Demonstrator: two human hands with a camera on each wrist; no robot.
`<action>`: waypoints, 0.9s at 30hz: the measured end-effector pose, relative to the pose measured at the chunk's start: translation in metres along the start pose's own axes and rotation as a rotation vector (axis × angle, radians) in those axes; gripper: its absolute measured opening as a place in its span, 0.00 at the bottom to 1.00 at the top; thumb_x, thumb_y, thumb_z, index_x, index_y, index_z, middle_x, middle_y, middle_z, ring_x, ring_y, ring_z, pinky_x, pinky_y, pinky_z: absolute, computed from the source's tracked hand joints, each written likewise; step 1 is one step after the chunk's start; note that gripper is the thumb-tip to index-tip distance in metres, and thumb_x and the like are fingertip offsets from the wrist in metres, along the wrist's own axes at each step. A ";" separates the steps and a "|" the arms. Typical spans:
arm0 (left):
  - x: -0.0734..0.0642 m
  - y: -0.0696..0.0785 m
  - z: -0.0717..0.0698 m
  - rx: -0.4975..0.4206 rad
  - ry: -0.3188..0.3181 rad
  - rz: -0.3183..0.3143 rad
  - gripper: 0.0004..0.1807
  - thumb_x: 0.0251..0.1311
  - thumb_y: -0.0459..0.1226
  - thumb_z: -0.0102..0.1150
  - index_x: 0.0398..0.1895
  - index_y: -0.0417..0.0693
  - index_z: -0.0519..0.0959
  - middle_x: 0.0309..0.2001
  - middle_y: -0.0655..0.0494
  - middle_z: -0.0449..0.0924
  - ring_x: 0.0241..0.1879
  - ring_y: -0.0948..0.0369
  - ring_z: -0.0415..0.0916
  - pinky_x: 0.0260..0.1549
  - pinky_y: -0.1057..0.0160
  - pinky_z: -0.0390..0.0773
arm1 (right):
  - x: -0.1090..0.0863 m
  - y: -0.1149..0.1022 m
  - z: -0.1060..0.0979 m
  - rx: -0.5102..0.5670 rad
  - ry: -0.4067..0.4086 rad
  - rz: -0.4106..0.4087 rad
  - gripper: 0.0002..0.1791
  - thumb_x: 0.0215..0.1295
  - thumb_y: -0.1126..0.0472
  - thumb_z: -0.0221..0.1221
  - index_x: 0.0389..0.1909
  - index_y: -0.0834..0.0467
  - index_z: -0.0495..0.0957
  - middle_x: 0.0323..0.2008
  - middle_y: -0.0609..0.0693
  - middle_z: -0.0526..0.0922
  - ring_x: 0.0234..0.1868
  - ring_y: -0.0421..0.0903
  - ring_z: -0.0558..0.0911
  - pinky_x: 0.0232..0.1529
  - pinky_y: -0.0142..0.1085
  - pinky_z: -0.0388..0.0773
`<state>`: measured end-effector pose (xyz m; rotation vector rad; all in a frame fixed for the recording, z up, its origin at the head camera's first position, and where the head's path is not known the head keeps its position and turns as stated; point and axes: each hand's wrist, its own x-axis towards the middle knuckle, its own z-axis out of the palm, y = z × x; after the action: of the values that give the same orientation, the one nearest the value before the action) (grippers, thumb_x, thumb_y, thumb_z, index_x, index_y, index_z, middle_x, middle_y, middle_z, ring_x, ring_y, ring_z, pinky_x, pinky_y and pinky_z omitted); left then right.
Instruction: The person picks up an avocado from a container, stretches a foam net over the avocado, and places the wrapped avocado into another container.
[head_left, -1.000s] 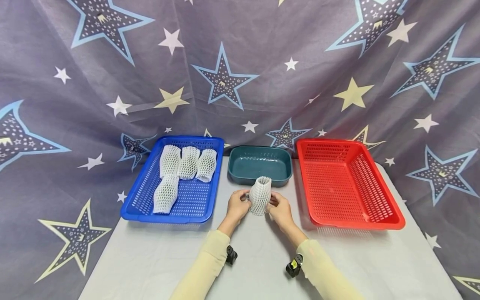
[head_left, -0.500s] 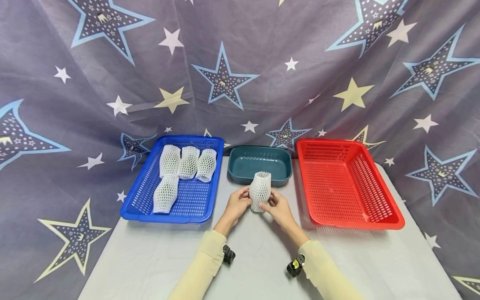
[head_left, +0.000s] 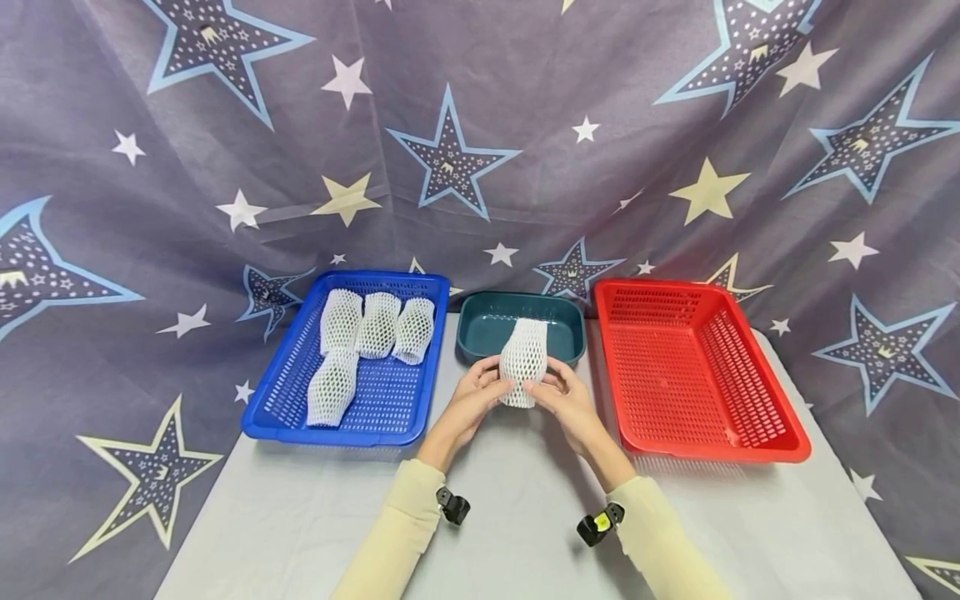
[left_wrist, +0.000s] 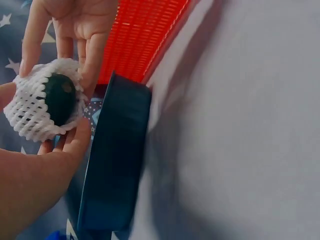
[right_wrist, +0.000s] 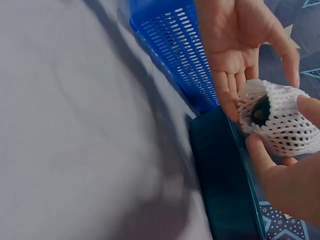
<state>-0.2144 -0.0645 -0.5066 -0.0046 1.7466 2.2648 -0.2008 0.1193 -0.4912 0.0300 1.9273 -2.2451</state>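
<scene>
Both hands hold a white foam net sleeve (head_left: 523,364) in front of the green dish. My left hand (head_left: 471,406) grips its left side and my right hand (head_left: 567,407) its right, both thumbs on the near face. Through the sleeve's open end in the left wrist view shows a dark green, rounded fruit (left_wrist: 61,100) with a small brownish spot; its kind is unclear. The same fruit (right_wrist: 260,111) is partly visible in the right wrist view. Held above the table, the sleeve overlaps the dish's near rim in the head view.
To the left, a blue basket (head_left: 386,417) holds several foam-sleeved pieces (head_left: 332,387). A dark green dish (head_left: 480,333) stands at the middle back. On the right is a red basket (head_left: 652,375). Behind them hangs a star-patterned cloth (head_left: 555,183).
Both hands have lifted the sleeve up and away toward the green dish. Its open top has tipped out of sight, and both thumbs have come round onto its near face.
</scene>
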 end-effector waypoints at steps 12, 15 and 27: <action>-0.001 -0.005 0.004 -0.004 0.021 0.000 0.34 0.64 0.32 0.64 0.71 0.39 0.63 0.62 0.37 0.77 0.48 0.64 0.81 0.47 0.67 0.82 | -0.002 0.000 0.000 0.012 0.031 0.021 0.33 0.68 0.67 0.63 0.72 0.63 0.63 0.57 0.64 0.79 0.45 0.38 0.84 0.47 0.30 0.83; -0.002 -0.004 0.005 0.015 0.038 0.004 0.34 0.63 0.33 0.66 0.71 0.40 0.65 0.62 0.38 0.77 0.49 0.63 0.80 0.49 0.66 0.81 | -0.002 0.001 0.001 0.022 0.033 0.019 0.34 0.68 0.66 0.63 0.72 0.63 0.63 0.55 0.62 0.80 0.46 0.38 0.84 0.48 0.31 0.83; -0.005 0.007 0.010 0.086 0.097 0.100 0.35 0.60 0.29 0.67 0.72 0.43 0.67 0.61 0.40 0.75 0.54 0.59 0.78 0.50 0.69 0.80 | -0.003 -0.003 0.003 0.042 0.057 -0.015 0.34 0.67 0.69 0.63 0.72 0.62 0.62 0.57 0.64 0.78 0.44 0.37 0.85 0.48 0.31 0.84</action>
<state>-0.2098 -0.0580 -0.4969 -0.0107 1.9342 2.2916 -0.1980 0.1169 -0.4876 0.0862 1.9144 -2.3191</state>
